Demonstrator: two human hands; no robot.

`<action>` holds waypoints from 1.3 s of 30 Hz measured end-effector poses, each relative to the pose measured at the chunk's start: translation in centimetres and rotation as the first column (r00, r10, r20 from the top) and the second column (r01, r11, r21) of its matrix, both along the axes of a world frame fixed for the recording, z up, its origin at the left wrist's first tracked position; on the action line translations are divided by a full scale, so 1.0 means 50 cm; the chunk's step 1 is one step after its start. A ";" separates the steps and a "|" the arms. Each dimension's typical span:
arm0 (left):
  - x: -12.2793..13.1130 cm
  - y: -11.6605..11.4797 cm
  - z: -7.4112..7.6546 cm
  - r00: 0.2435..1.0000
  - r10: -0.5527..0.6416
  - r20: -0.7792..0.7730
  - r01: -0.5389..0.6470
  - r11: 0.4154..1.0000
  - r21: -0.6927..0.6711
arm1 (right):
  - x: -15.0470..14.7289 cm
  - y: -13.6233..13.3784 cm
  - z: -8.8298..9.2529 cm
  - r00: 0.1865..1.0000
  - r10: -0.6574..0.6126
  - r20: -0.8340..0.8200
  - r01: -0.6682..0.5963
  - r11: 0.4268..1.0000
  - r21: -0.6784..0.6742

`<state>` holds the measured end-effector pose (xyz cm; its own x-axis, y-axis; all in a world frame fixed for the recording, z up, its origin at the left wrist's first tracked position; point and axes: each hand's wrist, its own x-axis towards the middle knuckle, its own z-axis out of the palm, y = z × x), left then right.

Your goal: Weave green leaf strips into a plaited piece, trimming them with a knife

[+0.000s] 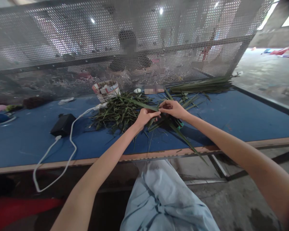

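Note:
Both hands meet over the blue table, close to its front edge. My left hand [146, 116] pinches a long green leaf strip [144, 105] between thumb and fingers. Right beside it, my right hand [172, 109] has its fingers curled and fingertips pressed together at the same leaf work; what lies exactly between them is hidden. Leaf strips [183, 136] stick out below the hands, one reaching past the table edge. A small green object [180, 124] shows partly under the right hand. Left of the hands lies a heap of short leaf pieces [119, 112].
A bundle of long leaves [202, 86] lies at the back right. A paper-covered container [106, 89] stands behind the heap. On the left, a black box [63, 125] has a white cable [72, 141] looping off the table edge. A perforated metal panel [86, 45] rises behind; a person is beyond it.

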<state>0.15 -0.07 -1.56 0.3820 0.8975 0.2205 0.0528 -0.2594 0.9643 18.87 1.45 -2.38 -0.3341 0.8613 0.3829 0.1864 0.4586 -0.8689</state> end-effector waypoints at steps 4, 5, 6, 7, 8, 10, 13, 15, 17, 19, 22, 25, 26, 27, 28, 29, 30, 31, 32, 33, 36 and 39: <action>0.002 -0.002 -0.003 0.999 0.009 0.040 -0.012 0.998 0.054 | -0.002 0.000 -0.001 0.999 0.010 -0.032 -0.010 1.000 0.000; 0.001 -0.001 -0.004 0.999 0.008 0.036 -0.010 0.998 0.065 | -0.002 -0.001 -0.001 0.999 0.006 -0.042 -0.006 1.000 0.001; 0.001 0.000 -0.005 1.000 0.007 0.029 -0.009 0.998 0.069 | -0.003 -0.002 -0.001 0.999 -0.001 -0.052 0.000 1.000 -0.001; 0.001 0.001 -0.005 1.000 0.006 0.023 -0.007 0.998 0.069 | -0.004 -0.003 0.001 0.998 -0.007 -0.062 0.007 1.000 -0.005; 0.000 0.002 -0.004 1.000 0.008 0.022 -0.010 0.998 0.063 | -0.004 -0.006 0.003 0.997 -0.012 -0.070 0.011 1.000 -0.011; -0.001 0.003 -0.001 0.999 0.029 0.035 -0.031 0.998 0.046 | -0.006 -0.011 0.008 0.996 -0.023 -0.087 0.022 1.000 -0.010; -0.001 0.003 0.006 0.997 0.067 0.038 -0.068 0.997 0.035 | -0.009 -0.021 0.018 0.990 -0.051 -0.134 0.057 0.997 0.043; 0.000 0.002 0.009 0.997 0.071 0.015 -0.072 0.996 0.050 | -0.012 -0.028 0.022 0.987 -0.054 -0.153 0.067 0.995 0.080; 0.001 -0.001 0.011 0.998 0.061 -0.015 -0.059 0.995 0.078 | -0.016 -0.037 0.024 0.992 -0.013 -0.126 0.024 0.996 0.088; 0.003 -0.004 0.011 0.998 0.028 -0.064 -0.021 0.994 0.109 | -0.019 -0.047 0.024 0.996 0.064 -0.056 -0.060 0.996 0.069; 0.003 -0.009 0.007 0.989 -0.007 -0.146 0.028 0.990 0.138 | -0.026 -0.060 0.024 0.982 0.185 0.036 -0.186 0.982 0.036; 0.002 -0.010 0.002 0.988 0.005 -0.152 0.018 0.989 0.150 | -0.031 -0.068 0.026 0.967 0.247 0.063 -0.249 0.967 0.042; 0.001 -0.010 0.000 0.989 0.007 -0.149 0.016 0.988 0.154 | -0.032 -0.069 0.027 0.964 0.256 0.067 -0.259 0.965 0.043; 0.000 -0.009 -0.001 0.989 0.009 -0.150 0.015 0.987 0.158 | -0.033 -0.070 0.027 0.963 0.260 0.071 -0.263 0.964 0.042; 0.000 -0.008 -0.002 0.988 0.014 -0.154 0.012 0.987 0.163 | -0.034 -0.071 0.027 0.962 0.261 0.078 -0.265 0.963 0.038; -0.001 -0.007 -0.003 0.986 0.016 -0.163 0.012 0.986 0.168 | -0.034 -0.071 0.027 0.962 0.260 0.086 -0.264 0.964 0.036; -0.001 -0.005 -0.004 0.985 0.017 -0.170 0.013 0.985 0.174 | -0.034 -0.071 0.026 0.961 0.257 0.098 -0.262 0.964 0.036; -0.001 -0.004 -0.004 0.985 0.014 -0.172 0.018 0.983 0.181 | -0.035 -0.071 0.025 0.963 0.247 0.107 -0.253 0.967 0.042; -0.001 -0.004 -0.005 0.985 0.008 -0.171 0.025 0.982 0.187 | -0.036 -0.071 0.023 0.966 0.231 0.114 -0.238 0.970 0.056; -0.001 -0.003 -0.005 0.986 0.001 -0.167 0.032 0.981 0.193 | -0.036 -0.070 0.022 0.971 0.206 0.123 -0.216 0.973 0.078; 0.000 -0.005 -0.004 0.986 0.008 -0.165 0.027 0.978 0.208 | -0.040 -0.066 0.016 0.985 0.102 0.141 -0.124 0.980 0.158; 0.003 -0.006 -0.003 0.986 0.038 -0.160 0.001 0.972 0.235 | -0.041 -0.059 0.010 0.995 0.002 0.098 -0.021 0.981 0.192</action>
<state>0.29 -0.36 -1.73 0.4137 0.8358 0.3609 0.2109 -0.4736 0.8551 16.80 -1.51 -1.89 -0.3869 0.7707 0.5064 0.2589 0.6178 -0.7425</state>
